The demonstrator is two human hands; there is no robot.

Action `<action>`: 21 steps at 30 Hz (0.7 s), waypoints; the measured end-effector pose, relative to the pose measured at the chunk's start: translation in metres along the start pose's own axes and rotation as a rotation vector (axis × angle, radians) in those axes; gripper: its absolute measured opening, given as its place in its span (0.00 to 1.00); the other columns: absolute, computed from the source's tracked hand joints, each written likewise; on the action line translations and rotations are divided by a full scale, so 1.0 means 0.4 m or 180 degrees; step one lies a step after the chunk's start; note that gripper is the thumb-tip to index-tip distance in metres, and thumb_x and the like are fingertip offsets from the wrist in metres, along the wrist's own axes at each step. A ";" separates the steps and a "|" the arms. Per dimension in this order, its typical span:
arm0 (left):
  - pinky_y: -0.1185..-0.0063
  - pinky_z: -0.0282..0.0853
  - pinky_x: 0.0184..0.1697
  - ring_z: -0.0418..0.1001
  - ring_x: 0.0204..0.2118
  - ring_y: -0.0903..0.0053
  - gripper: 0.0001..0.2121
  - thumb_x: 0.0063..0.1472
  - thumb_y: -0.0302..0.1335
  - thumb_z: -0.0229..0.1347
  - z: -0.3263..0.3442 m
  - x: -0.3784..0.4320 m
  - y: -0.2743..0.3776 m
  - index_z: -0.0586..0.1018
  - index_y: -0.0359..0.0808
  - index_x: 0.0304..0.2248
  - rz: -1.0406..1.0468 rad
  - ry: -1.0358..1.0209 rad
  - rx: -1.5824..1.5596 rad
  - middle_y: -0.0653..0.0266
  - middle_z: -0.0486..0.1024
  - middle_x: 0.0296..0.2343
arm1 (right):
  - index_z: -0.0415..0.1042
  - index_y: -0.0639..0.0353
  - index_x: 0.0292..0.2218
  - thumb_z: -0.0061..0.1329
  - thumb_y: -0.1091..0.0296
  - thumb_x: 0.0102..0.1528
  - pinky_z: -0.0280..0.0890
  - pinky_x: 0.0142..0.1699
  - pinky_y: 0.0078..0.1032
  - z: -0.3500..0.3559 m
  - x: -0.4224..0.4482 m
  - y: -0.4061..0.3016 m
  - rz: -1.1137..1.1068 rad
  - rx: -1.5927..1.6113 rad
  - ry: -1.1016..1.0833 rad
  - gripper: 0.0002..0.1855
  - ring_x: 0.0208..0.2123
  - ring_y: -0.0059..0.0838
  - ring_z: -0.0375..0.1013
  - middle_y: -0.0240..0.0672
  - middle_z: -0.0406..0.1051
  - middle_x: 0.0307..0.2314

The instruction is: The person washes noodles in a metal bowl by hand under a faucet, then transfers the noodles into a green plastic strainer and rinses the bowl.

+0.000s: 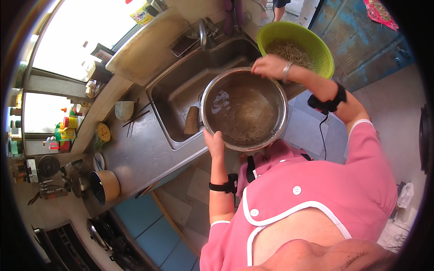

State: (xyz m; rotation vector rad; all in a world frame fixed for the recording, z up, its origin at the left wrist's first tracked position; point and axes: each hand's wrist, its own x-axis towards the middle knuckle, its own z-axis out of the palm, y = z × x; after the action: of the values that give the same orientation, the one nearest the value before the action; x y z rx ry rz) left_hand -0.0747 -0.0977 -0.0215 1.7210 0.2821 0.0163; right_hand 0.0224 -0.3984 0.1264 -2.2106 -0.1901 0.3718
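Observation:
A large round metal basin (244,108) of water, with thin pale strands (251,127) in it, is at the sink's near right edge. My left hand (214,142) grips its lower left rim, the thumb over the edge. My right hand (266,66) is at the basin's upper right rim, slightly blurred; its fingers are bent, and whether they hold the rim or any strands I cannot tell. Beyond that wrist, partly behind the forearm, a green plastic colander (318,44) holds a heap of similar thin strands (288,52).
Inside the metal sink (176,91) lies a brown cylindrical object (192,120) below the faucet (202,32). On the steel counter (135,149) are a pale cup (124,110), chopsticks (137,117) and a tan pot (110,184). Another person's leg (279,13) shows at the top.

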 end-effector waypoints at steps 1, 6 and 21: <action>0.79 0.61 0.20 0.63 0.20 0.77 0.12 0.41 0.21 0.45 0.006 0.000 0.007 0.65 0.29 0.30 0.0027 -0.0010 0.0071 0.62 0.65 0.22 | 0.71 0.59 0.34 0.44 0.59 0.48 0.66 0.32 0.25 0.051 0.014 0.014 0.0234 -0.0317 -0.0408 0.16 0.27 0.29 0.71 0.39 0.71 0.28; 0.78 0.63 0.28 0.64 0.23 0.75 0.13 0.41 0.22 0.45 0.019 -0.003 0.032 0.65 0.29 0.31 0.0111 0.0052 0.0330 0.60 0.67 0.23 | 0.54 0.55 0.51 0.46 0.46 0.44 0.54 0.52 0.29 0.243 0.141 0.129 0.0850 -0.1407 -0.0862 0.38 0.50 0.41 0.57 0.46 0.59 0.46; 0.72 0.61 0.40 0.67 0.33 0.58 0.17 0.43 0.23 0.45 0.013 -0.015 0.048 0.65 0.25 0.35 0.0076 0.0005 0.0377 0.47 0.69 0.30 | 0.46 0.43 0.55 0.61 0.45 0.24 0.50 0.53 0.42 0.491 0.059 0.047 -0.0168 -0.2481 -0.2100 0.58 0.52 0.50 0.48 0.48 0.49 0.50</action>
State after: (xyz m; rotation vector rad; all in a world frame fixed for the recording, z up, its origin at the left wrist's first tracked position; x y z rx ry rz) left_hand -0.0761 -0.1068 -0.0027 1.8420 0.2683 0.0189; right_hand -0.0201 -0.2581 -0.0077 -2.7365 -0.8678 1.1458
